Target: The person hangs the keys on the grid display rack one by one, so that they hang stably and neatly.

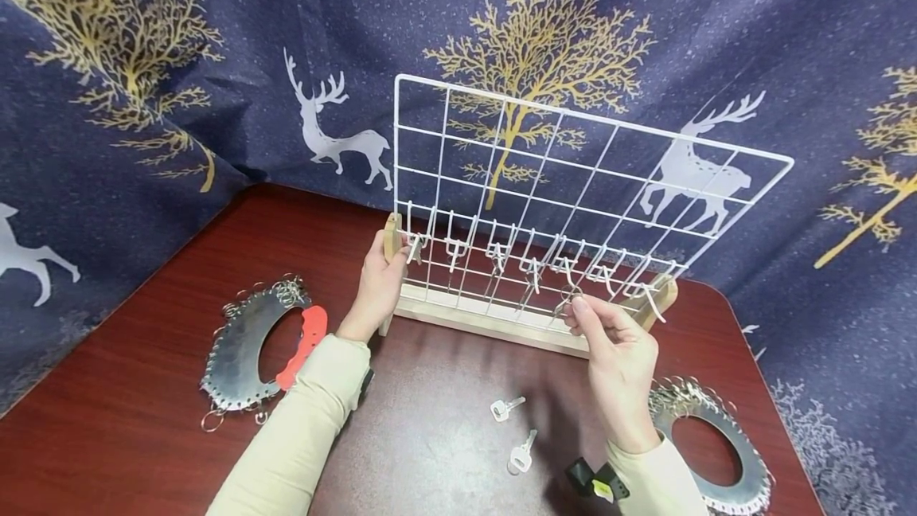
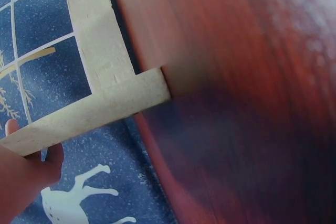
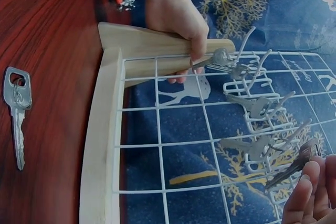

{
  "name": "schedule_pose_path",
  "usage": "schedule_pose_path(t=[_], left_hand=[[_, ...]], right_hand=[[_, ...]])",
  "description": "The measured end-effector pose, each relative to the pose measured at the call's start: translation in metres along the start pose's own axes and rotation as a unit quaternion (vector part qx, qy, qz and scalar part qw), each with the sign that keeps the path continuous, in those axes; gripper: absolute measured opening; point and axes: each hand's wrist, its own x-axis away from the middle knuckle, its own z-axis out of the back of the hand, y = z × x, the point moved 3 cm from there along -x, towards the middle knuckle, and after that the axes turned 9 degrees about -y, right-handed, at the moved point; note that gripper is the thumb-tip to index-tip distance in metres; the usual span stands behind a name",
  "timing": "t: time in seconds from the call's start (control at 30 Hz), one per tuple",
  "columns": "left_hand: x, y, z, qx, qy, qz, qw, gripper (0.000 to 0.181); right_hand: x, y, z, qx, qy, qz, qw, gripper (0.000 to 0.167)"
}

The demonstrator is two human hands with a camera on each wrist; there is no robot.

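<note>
A white wire grid (image 1: 562,111) stands on a wooden base (image 1: 487,317), with a row of white hooks along it. Keys (image 3: 257,106) hang from several of the hooks. My left hand (image 1: 380,285) grips the rack's wooden side piece (image 2: 105,106) at its left end. Between the thumb and fingers of my right hand (image 1: 619,361) is a key (image 3: 291,170), pinched close to a hook toward the right of the row. Two loose keys lie on the table in front of the rack: one key (image 1: 507,408) nearer the rack, another key (image 1: 522,454) nearer me.
A curved metal plate (image 1: 232,365) with many small rings and a red handle (image 1: 304,345) lies on the left. Another ringed metal plate (image 1: 741,436) is at the right. Beside my right sleeve is a small black object (image 1: 579,471). A patterned blue cloth (image 1: 344,14) hangs behind the table.
</note>
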Motion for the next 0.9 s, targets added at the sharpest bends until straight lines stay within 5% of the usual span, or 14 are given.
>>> schedule_pose_path(t=[0.9], left_hand=[[0.0020, 0.0021, 0.0004, -0.011, -0.004, 0.001, 0.9999, 0.019]], right_hand=[[-0.0037, 0.0075, -0.0006, -0.041, 0.004, -0.018, 0.9990, 0.023]])
